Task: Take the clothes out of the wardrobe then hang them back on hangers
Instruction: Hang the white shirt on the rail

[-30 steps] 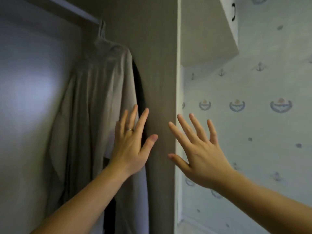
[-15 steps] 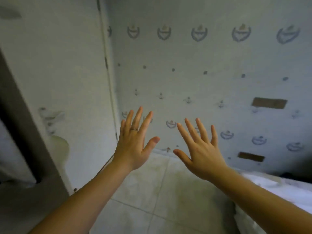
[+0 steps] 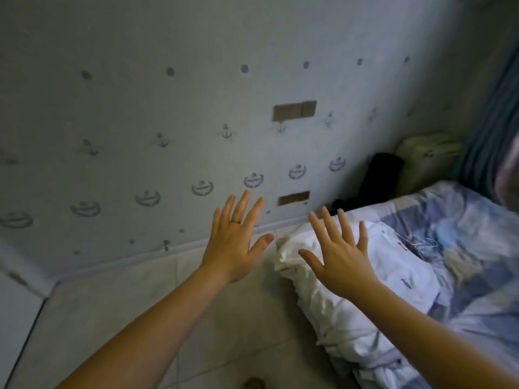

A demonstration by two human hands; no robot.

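Both hands had kept their shape, but the view had swung away from the wardrobe and its hanging shirt, past the wall, and down to a bed. The wardrobe was out of sight at this moment.

The left grip point(image 3: 234, 245) was released, with its fingers spread wide and a ring on one finger. It held nothing and hung over the floor point(image 3: 140, 304). The right grip point(image 3: 341, 262) was released too, fingers spread, and it also held nothing.

A pile of white clothes point(image 3: 331, 327) lay right under the right grip and just to the right of the left grip. It sat on the near edge of the bed point(image 3: 463, 220), which had a blue patterned sheet. I could not tell if the right grip touched the pile or only hung above it. Far past both grips stood the wall point(image 3: 168, 108) with little anchors on it. A black thing point(image 3: 379, 175) sat in the corner, well beyond the right grip.

I think the clothes were already out, so the hanging part came next. The next move needed a grip to close on the white clothes and lift them. It also needed a hanger, and no hanger showed anywhere here.
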